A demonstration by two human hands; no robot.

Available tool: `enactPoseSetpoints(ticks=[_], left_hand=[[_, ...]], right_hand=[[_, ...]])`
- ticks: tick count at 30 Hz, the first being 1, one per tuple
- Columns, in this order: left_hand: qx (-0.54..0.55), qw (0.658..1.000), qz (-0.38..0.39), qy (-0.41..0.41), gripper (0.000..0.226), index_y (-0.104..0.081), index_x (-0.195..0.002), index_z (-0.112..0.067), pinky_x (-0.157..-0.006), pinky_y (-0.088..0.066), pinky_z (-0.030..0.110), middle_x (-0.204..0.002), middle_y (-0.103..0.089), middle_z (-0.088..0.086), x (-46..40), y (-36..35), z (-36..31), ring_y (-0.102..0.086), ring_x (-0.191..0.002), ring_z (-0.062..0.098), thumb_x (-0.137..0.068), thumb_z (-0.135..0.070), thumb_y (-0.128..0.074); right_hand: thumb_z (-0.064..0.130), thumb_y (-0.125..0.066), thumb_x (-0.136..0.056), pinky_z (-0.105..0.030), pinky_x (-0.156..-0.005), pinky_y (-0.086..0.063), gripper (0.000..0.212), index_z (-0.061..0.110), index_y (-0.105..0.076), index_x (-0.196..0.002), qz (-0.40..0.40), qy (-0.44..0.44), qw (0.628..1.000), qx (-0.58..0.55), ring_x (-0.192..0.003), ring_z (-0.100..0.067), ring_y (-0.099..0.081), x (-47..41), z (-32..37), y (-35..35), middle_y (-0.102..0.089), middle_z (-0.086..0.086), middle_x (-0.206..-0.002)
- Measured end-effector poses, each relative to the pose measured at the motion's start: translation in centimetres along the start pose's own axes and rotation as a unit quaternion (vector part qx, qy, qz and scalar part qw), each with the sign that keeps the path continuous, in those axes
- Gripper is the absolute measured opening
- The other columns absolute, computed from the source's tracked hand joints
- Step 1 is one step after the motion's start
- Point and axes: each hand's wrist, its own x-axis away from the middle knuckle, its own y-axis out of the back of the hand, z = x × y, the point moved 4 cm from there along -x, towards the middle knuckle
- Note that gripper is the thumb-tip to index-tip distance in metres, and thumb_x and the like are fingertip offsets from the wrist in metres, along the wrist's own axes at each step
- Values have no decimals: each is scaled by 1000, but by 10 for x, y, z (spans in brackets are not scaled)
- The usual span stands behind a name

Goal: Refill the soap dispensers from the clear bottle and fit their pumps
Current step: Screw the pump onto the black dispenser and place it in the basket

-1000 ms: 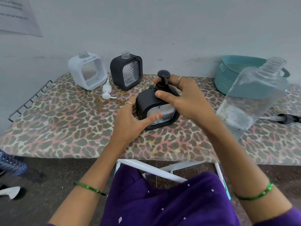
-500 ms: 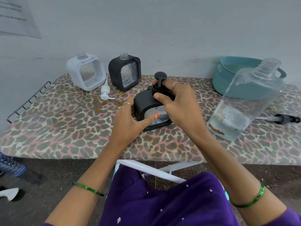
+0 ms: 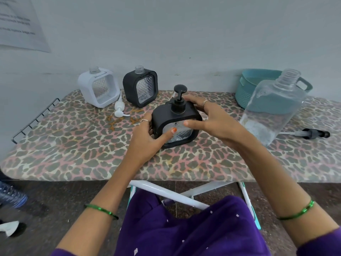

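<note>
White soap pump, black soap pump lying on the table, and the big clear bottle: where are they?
White plastic soap pump [image 3: 119, 109], head view, on its collar.
Black plastic soap pump lying flat [image 3: 313, 133], head view, on its collar.
Big clear plastic bottle [image 3: 273, 108], head view, on its side wall.

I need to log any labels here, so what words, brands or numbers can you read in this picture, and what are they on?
Paper sheet on the wall, upper left: several lines of print, too blurred to read.
Dispensers, pumps, clear bottle and teal basket: no legible text or labels visible.

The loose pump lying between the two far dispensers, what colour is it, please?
White, clearest in the head view.
</note>
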Motion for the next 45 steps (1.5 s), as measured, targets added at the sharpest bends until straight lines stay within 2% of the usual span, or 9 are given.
enactPoseSetpoints(ticks=[5, 10, 14, 17, 20, 22, 26, 32, 45], left_hand=[[-40, 999, 25, 2, 55, -43, -127, -30, -81, -46, 6, -109, -57, -22, -1, -3, 1, -55, -99, -16, -80, -45, -68], [-105, 993, 47, 7, 48, -50, -122, -24, -72, -43, 3, -97, -58, -23, -2, -7, 5, -57, -91, -13, -81, -41, -70], [-198, 977, 82, 16, 61, -48, -131, -26, -86, -44, 23, -115, -62, -6, -3, -13, 15, -57, -106, 13, -83, -62, -56], [-218, 972, 87, 26, 64, -37, -144, -24, -102, -30, 24, -143, -46, -3, -2, -14, 16, -44, -128, 13, -89, -55, -52], [-250, 964, 94, 3, 62, -39, -144, -22, -107, -27, 24, -147, -42, -3, -2, -16, 11, -39, -133, 11, -91, -50, -52], [-287, 952, 109, -5, 61, -41, -143, -20, -112, -27, 28, -148, -42, -3, -1, -18, 14, -37, -135, 13, -91, -50, -52], [-338, 932, 129, -6, 57, -46, -140, -23, -115, -27, 33, -146, -43, -5, -1, -23, 25, -36, -135, 13, -91, -53, -48], [-352, 925, 140, -14, 59, -42, -143, -25, -116, -21, 27, -150, -38, -10, -8, -26, 26, -31, -139, 10, -92, -54, -47], [-363, 921, 141, -10, 56, -49, -138, -24, -114, -27, 28, -144, -45, -8, -8, -25, 24, -38, -134, 11, -89, -52, -52]], right_hand=[[22, -81, -73, -26, -95, -39, 59, 21, -55, -125, -19, -25, 989, 147, -113, -12, -52, 2, 10, 15, -60, 4, -120], [22, -81, -68, -10, -62, -38, 40, 16, -59, -101, -100, -10, 971, 216, -83, -12, -55, 13, 18, 17, -62, 3, -92], [19, -79, -67, -5, -59, -39, 36, 16, -63, -99, -171, 0, 960, 223, -80, -10, -56, 18, 27, 26, -63, 4, -88], [21, -78, -67, -3, -60, -39, 40, 15, -65, -104, -231, 23, 947, 222, -75, -6, -54, 24, 48, 42, -59, 7, -84], [25, -81, -65, -1, -65, -39, 38, 18, -66, -100, -290, 63, 936, 190, -70, 7, -53, 31, 80, 69, -60, 10, -80], [30, -83, -63, -5, -67, -45, 40, 19, -67, -98, -327, 82, 927, 163, -72, 4, -58, 31, 101, 90, -65, 9, -83], [34, -84, -56, -38, -67, -60, 44, 17, -67, -93, -394, 106, 910, 69, -73, -13, -70, 34, 129, 145, -71, 3, -82], [25, -85, -58, -37, -62, -61, 45, 5, -64, -93, -448, 66, 890, 55, -69, -18, -72, 34, 126, 224, -70, -7, -81], [26, -79, -55, -46, -60, -59, 37, -1, -67, -79, -473, -146, 854, 160, -66, -26, -69, 27, -39, 284, -69, -14, -72]])
